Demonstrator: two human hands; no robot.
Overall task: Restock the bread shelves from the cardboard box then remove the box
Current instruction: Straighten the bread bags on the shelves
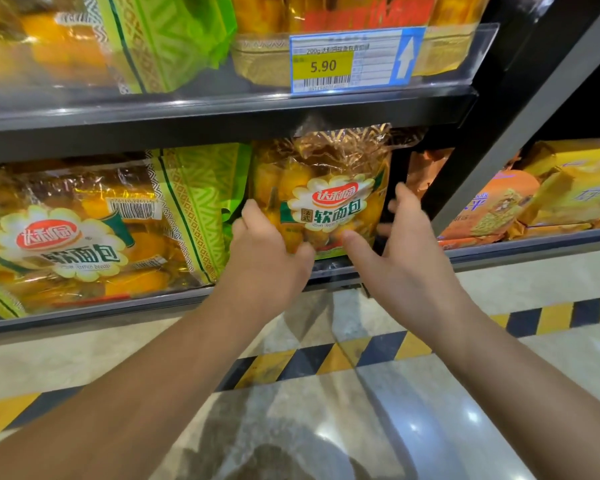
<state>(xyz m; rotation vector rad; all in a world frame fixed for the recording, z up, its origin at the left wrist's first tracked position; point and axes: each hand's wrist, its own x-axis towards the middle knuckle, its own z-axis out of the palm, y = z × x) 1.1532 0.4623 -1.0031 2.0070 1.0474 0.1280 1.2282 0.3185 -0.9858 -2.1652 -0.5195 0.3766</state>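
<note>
A transparent, gold-tinted plastic bag of soft bread rolls (329, 188) stands upright between the two hands, at the right end of the lower black metal shelf (118, 305). Its front carries a white flower-shaped label with a red oval logo and dark green characters, orange-yellow rolls show through the film, and its crinkled top seam reaches the underside of the shelf above. The left hand (267, 244) grips the bag's left edge, fingers curled round it and thumb on the lower front. The right hand (406, 244) holds the right edge, thumb on the lower front and fingers reaching round the side. Just left of the left hand stands a green zigzag-patterned bag (201, 202). Above the hands hangs a blue-and-yellow price tag reading 5.90 (347, 62).
</note>
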